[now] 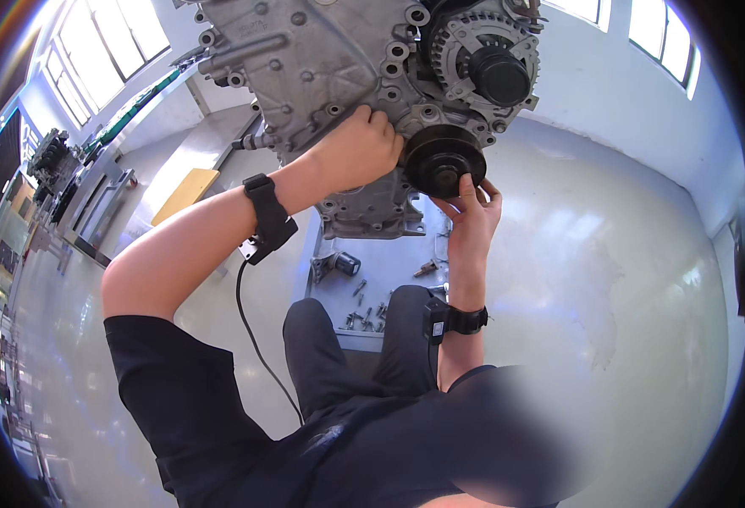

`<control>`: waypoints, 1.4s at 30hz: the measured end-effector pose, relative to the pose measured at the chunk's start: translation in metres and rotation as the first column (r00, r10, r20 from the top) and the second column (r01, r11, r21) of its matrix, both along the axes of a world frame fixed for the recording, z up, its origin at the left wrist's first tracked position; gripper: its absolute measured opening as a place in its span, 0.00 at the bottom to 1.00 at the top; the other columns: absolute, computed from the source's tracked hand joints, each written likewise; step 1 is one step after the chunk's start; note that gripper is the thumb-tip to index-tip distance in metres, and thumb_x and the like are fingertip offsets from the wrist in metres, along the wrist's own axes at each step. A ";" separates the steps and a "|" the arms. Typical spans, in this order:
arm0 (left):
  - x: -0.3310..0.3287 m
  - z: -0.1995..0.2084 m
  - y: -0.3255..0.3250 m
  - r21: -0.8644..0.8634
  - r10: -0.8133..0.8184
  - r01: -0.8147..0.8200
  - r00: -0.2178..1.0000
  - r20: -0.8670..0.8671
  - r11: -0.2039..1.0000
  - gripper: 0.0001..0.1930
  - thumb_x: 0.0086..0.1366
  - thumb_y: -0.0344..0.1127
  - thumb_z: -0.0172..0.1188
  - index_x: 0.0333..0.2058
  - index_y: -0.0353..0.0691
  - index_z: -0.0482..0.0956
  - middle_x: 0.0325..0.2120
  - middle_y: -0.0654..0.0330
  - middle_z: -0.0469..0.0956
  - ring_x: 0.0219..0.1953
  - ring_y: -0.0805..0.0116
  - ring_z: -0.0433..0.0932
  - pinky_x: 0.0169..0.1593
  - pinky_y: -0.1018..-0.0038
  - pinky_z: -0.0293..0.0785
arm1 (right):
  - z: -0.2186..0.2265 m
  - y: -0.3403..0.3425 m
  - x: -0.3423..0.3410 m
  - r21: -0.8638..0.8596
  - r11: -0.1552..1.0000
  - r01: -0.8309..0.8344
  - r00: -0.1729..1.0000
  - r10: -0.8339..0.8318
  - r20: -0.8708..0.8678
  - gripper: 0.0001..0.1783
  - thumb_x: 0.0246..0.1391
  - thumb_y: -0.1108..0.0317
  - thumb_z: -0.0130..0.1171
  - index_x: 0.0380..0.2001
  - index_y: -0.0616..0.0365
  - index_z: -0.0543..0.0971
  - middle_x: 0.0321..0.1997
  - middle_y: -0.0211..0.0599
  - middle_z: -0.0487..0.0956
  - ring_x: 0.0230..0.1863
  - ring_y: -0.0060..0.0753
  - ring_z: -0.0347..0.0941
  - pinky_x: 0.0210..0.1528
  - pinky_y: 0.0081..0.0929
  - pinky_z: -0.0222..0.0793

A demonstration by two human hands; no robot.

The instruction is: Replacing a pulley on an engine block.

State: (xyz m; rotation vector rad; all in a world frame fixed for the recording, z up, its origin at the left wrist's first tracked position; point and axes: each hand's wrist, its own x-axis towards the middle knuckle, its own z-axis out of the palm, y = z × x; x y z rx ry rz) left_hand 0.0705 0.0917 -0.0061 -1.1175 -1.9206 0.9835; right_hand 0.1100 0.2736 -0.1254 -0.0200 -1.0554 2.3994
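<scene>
A grey metal engine (305, 63) fills the top of the head view, with a black grooved pulley (445, 161) on its lower right part. My right hand (472, 207) grips the pulley's lower right rim, the thumb on its front face and the fingers behind the edge. Close against the pulley's left side, my left hand (360, 151) is closed, its fingers curled toward the engine's front cover. Whatever it holds is hidden behind the knuckles. An alternator (484, 63) with a black pulley end sits above the black pulley.
Below the engine, a tray (360, 340) bears several loose bolts (364, 320), a black cylindrical part with a metal bracket (336, 265) and a small metal part (426, 268). A dark cable (254, 330) hangs from my left wrist device. Another engine (51, 161) stands far left.
</scene>
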 end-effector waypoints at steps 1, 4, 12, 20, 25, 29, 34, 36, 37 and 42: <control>-0.001 -0.001 0.001 0.008 0.098 -0.099 0.992 0.082 0.995 0.11 0.53 0.40 0.60 0.33 0.42 0.76 0.29 0.63 0.72 0.38 0.66 0.70 0.38 0.71 0.64 | 0.001 -0.001 0.001 -0.005 1.000 -0.003 1.000 0.003 -0.007 0.32 0.57 0.68 0.65 0.54 0.73 0.58 0.50 0.55 0.71 0.43 0.45 0.80 0.38 0.37 0.86; 0.006 -0.006 0.004 0.199 -0.053 0.043 0.997 0.048 0.979 0.10 0.53 0.39 0.61 0.32 0.42 0.77 0.28 0.63 0.74 0.36 0.66 0.72 0.39 0.71 0.65 | 0.001 -0.002 0.002 0.012 1.000 -0.003 1.000 0.003 -0.002 0.30 0.59 0.68 0.62 0.54 0.73 0.57 0.51 0.54 0.71 0.43 0.46 0.81 0.39 0.39 0.86; 0.020 0.005 0.008 0.009 0.113 -0.114 0.992 0.056 0.993 0.10 0.54 0.39 0.59 0.34 0.43 0.79 0.27 0.64 0.75 0.36 0.66 0.74 0.40 0.70 0.66 | -0.003 0.000 0.006 0.049 0.998 -0.030 1.000 0.030 0.002 0.35 0.59 0.64 0.65 0.55 0.73 0.56 0.53 0.56 0.68 0.46 0.53 0.78 0.47 0.51 0.81; 0.009 0.015 0.017 0.100 0.080 -0.100 0.979 0.186 0.990 0.13 0.56 0.38 0.57 0.38 0.39 0.82 0.34 0.53 0.83 0.41 0.53 0.80 0.44 0.53 0.73 | -0.010 0.015 -0.019 0.075 0.996 -0.050 0.981 0.063 -0.186 0.34 0.59 0.66 0.64 0.54 0.80 0.58 0.53 0.62 0.69 0.45 0.56 0.78 0.42 0.49 0.84; 0.016 -0.021 0.024 -0.138 0.355 -0.328 0.827 0.437 0.934 0.17 0.55 0.36 0.58 0.43 0.38 0.81 0.40 0.50 0.82 0.46 0.50 0.80 0.48 0.54 0.73 | -0.010 0.001 -0.010 0.328 0.942 -0.068 0.981 0.123 -0.150 0.27 0.69 0.60 0.48 0.56 0.79 0.66 0.56 0.60 0.72 0.54 0.62 0.74 0.56 0.55 0.77; 0.029 -0.038 0.031 -0.270 0.489 -0.412 0.787 0.376 0.870 0.17 0.56 0.35 0.58 0.45 0.39 0.79 0.42 0.51 0.81 0.47 0.51 0.79 0.49 0.55 0.72 | -0.006 -0.007 -0.001 0.405 0.913 -0.047 0.990 0.098 -0.105 0.29 0.71 0.58 0.43 0.56 0.81 0.65 0.56 0.62 0.71 0.54 0.61 0.74 0.60 0.51 0.75; 0.046 -0.043 0.042 -0.427 0.612 -0.483 0.752 0.244 0.764 0.18 0.56 0.34 0.58 0.47 0.39 0.76 0.44 0.51 0.79 0.49 0.53 0.77 0.50 0.57 0.72 | -0.021 0.011 -0.003 0.517 0.856 0.006 0.970 0.120 -0.210 0.29 0.69 0.59 0.47 0.55 0.82 0.64 0.54 0.63 0.71 0.53 0.63 0.74 0.57 0.53 0.77; 0.048 -0.046 0.044 -0.481 0.651 -0.510 0.737 0.183 0.713 0.19 0.57 0.34 0.59 0.48 0.39 0.75 0.45 0.52 0.78 0.50 0.54 0.77 0.51 0.58 0.71 | -0.018 0.006 -0.005 0.438 0.898 -0.053 0.958 0.169 -0.231 0.29 0.66 0.61 0.54 0.54 0.83 0.63 0.52 0.65 0.72 0.50 0.68 0.76 0.52 0.56 0.81; 0.049 -0.047 0.046 -0.507 0.665 -0.520 0.731 0.152 0.688 0.19 0.57 0.33 0.59 0.49 0.39 0.75 0.45 0.52 0.78 0.50 0.54 0.76 0.51 0.58 0.71 | -0.015 0.003 0.000 0.433 0.899 -0.073 0.975 0.156 -0.159 0.26 0.69 0.63 0.45 0.56 0.81 0.63 0.54 0.62 0.71 0.54 0.61 0.74 0.58 0.50 0.76; 0.054 -0.060 0.056 -0.629 0.710 -0.549 0.705 0.007 0.551 0.21 0.58 0.32 0.59 0.51 0.40 0.72 0.47 0.53 0.76 0.51 0.56 0.75 0.52 0.60 0.70 | -0.016 -0.001 0.001 0.517 0.855 -0.052 0.989 0.117 -0.093 0.25 0.73 0.63 0.36 0.58 0.79 0.63 0.57 0.60 0.70 0.58 0.56 0.72 0.64 0.46 0.71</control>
